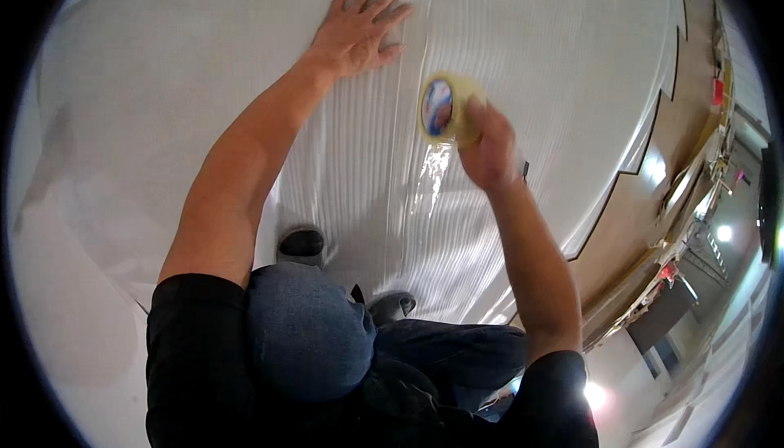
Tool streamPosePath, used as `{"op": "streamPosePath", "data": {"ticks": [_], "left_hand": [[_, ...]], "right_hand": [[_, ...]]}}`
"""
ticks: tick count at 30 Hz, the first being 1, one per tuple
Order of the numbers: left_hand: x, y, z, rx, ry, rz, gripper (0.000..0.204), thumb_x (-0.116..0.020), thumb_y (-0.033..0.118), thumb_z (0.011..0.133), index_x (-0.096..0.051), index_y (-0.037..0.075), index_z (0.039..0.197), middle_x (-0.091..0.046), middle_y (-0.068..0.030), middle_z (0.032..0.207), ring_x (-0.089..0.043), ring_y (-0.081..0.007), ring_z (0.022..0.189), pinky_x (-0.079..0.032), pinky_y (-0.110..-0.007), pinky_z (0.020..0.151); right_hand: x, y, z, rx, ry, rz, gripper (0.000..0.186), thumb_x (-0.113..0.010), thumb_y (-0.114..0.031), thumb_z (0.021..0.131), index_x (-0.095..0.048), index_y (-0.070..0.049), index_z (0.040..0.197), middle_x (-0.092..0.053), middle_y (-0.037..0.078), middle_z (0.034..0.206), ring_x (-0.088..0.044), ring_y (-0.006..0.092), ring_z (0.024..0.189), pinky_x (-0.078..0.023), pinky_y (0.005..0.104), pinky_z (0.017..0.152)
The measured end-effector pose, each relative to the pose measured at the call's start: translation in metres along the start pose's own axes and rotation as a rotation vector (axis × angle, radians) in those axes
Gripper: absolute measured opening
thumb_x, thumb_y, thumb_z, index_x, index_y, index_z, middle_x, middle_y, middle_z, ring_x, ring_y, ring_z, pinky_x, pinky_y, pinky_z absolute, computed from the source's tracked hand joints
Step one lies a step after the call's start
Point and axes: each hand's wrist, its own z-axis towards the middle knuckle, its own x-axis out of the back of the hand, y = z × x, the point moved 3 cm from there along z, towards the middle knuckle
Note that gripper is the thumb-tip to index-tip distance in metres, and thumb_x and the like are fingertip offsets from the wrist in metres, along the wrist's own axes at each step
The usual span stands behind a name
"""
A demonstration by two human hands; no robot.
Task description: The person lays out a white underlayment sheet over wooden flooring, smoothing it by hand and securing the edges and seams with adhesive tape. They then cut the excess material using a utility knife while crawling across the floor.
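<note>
My left hand (pixel 359 31) lies flat with spread fingers on the white sheet underlay (pixel 523 31) that covers the floor, beside a long seam. To its lower right, my right hand (pixel 492 144) grips a roll of clear packing tape (pixel 464 95) by its outer side, the round core facing left. A shiny strip of clear tape (pixel 430 177) shows just below the roll, along the ribbed band of the sheet. Whether that strip is still joined to the roll is hard to make out. The right hand and roll are slightly blurred.
My shoes (pixel 301 244) and bent knees in jeans (pixel 306 334) are close below the hands. At the right, brown floor planks (pixel 653 162) with a stepped edge border the sheet. Beyond them lie scattered materials, a small red object (pixel 718 92) and bright lights.
</note>
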Motion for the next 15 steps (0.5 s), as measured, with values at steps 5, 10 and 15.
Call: {"op": "streamPosePath", "data": {"ticks": [5,10,15], "left_hand": [[0.002,0.004,0.007,-0.004,-0.021,0.001,0.068,-0.058,0.054,0.098,-0.040,0.026,0.157,-0.029,-0.0013,0.168,-0.022,-0.0299,0.156,-0.017,-0.058,0.126],[0.038,0.014,0.008,0.004,-0.181,0.018,0.071,-0.057,0.053,0.098,-0.039,0.019,0.158,-0.028,-0.0072,0.168,-0.021,-0.0328,0.156,-0.017,-0.058,0.126],[0.029,0.002,0.007,-0.026,-0.134,-0.094,0.075,-0.061,0.050,0.094,-0.039,0.016,0.158,-0.028,-0.0121,0.168,-0.020,-0.0353,0.156,-0.013,-0.060,0.126]], "right_hand": [[-0.005,-0.095,0.166,-0.051,-0.279,0.177,0.047,-0.054,-0.023,0.105,-0.049,0.008,0.142,-0.061,0.014,0.134,-0.058,0.0230,0.124,-0.042,0.0389,0.112],[-0.003,-0.090,0.180,-0.112,-0.385,0.042,0.050,-0.059,-0.020,0.103,-0.049,0.008,0.142,-0.061,0.013,0.136,-0.056,0.0243,0.127,-0.043,0.0414,0.112],[0.022,-0.086,0.185,-0.117,-0.314,-0.162,0.060,-0.066,-0.028,0.101,-0.047,0.007,0.146,-0.059,0.011,0.140,-0.051,0.0214,0.132,-0.031,0.0379,0.118]]}}
